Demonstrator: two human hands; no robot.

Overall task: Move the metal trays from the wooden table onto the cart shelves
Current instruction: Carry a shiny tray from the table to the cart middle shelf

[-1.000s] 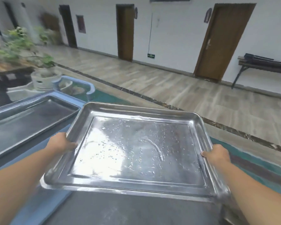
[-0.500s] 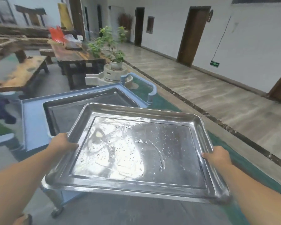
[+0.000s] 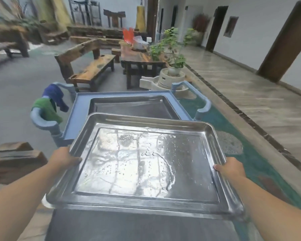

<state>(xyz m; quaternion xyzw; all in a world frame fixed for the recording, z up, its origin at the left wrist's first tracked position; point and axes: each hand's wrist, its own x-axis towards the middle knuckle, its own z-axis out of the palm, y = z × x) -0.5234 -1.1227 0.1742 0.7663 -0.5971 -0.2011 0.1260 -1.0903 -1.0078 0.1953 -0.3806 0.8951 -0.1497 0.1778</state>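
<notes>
I hold a large wet metal tray (image 3: 142,164) level in front of me. My left hand (image 3: 63,158) grips its left rim and my right hand (image 3: 230,166) grips its right rim. Just beyond it stands a blue cart (image 3: 76,112), and a second metal tray (image 3: 134,106) lies on the cart's top shelf. The held tray's far edge overlaps the near edge of the cart top. The lower shelves are hidden behind the held tray.
Blue and green cloths (image 3: 52,103) hang on the cart's left handle. Behind the cart are a wooden bench (image 3: 89,66), a dark wooden table (image 3: 139,58), and a potted plant (image 3: 172,49) on a stone base. A wooden block (image 3: 12,159) sits at left.
My view has swung left, bringing the cart from the left side to straight ahead. The tray stays in both hands, now lined up with the cart top.
</notes>
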